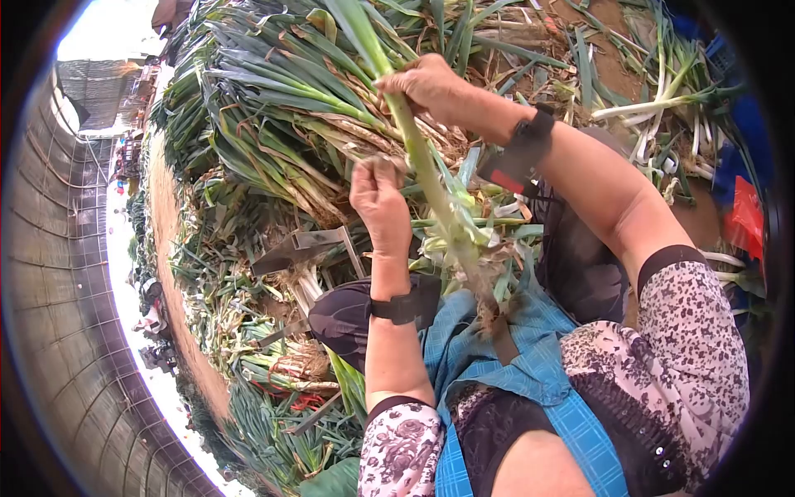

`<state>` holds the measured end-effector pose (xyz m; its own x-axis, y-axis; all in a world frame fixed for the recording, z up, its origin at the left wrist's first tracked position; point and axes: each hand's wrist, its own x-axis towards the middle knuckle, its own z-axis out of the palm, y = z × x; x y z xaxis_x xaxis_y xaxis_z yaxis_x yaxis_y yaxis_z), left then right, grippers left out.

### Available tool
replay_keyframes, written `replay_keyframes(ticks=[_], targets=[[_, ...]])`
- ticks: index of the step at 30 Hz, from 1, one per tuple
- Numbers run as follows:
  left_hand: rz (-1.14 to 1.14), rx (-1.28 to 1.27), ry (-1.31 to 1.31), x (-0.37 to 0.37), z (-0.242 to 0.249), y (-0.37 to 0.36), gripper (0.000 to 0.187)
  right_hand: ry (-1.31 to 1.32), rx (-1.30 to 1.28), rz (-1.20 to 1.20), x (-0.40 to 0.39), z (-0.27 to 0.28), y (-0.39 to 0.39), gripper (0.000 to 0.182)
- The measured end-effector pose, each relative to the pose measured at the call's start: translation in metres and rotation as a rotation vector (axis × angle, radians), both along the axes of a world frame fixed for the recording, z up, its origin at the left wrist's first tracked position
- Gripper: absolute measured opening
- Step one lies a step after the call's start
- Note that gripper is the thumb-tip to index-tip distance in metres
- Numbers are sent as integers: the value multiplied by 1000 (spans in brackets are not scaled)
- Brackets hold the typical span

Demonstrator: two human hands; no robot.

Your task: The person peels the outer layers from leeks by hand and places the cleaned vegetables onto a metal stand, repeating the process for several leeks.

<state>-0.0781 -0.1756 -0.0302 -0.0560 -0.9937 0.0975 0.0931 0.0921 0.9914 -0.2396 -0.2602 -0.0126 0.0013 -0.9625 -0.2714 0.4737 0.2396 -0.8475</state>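
My right hand [431, 89] is closed around the green upper stalk of a long leek [426, 174]. The leek slants down toward my lap, its leaves at the top and its blurred, shaggy roots over the blue checked apron [530, 352]. Just left of the stalk, my left hand [380, 195] is closed in a pinch; what lies between its fingertips is too small to make out. Loose pale-green leaves [464, 219] hang beside the lower stalk. Behind both hands lies a big heap of leeks [281, 99] with roots and dry leaves on.
A metal frame piece [302, 248] stands by my left knee. Trimmed leaf scraps [224, 306] cover the ground, and leeks tied with red string [302, 402] lie lower left. At right are pale cleaned leeks [662, 103], a blue crate [720, 54] and a red plastic bag [745, 217].
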Motion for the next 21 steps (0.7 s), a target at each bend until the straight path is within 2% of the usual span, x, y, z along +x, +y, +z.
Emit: replay_keyframes(ticks=[2,3,4,5,7,8,10,12,13,14,15,17,19,21], targets=[[-154,49,-349,17,-20,24,15,46,-5,-64,-13,1,-8,24],[-221,73,-365,19,-33,43,10,97,2,-88,-22,6,-10,24],[-352,171,-470,39,-67,63,4,34,-10,-133,-28,6,-14,24],[-384,442,-530,40,-61,82,15,12,-58,-143,-35,2,-17,23],[-232,222,-700,61,-81,79,26,-15,-68,-166,-38,4,-15,23],[-168,173,-588,58,-71,66,36,-39,-61,-139,-38,3,-11,23],[-185,102,-531,33,-26,43,40,-92,-60,-75,-33,6,-3,25],[-265,30,-369,10,-7,33,38,-80,-56,-64,-28,9,4,26],[-311,124,-159,-2,-5,36,35,-74,-51,-66,-28,9,6,26],[-395,213,-176,5,-23,32,35,-120,-48,-51,-30,9,5,28],[-440,309,-79,2,-29,33,39,-197,-24,-95,-30,12,6,27],[-440,315,13,-8,-33,40,51,-357,37,-189,-28,11,7,26],[-421,199,-53,-17,-44,38,55,-383,0,-186,-29,3,8,24],[-425,253,-12,-25,-44,39,58,-391,-25,-198,-34,-2,3,24]])
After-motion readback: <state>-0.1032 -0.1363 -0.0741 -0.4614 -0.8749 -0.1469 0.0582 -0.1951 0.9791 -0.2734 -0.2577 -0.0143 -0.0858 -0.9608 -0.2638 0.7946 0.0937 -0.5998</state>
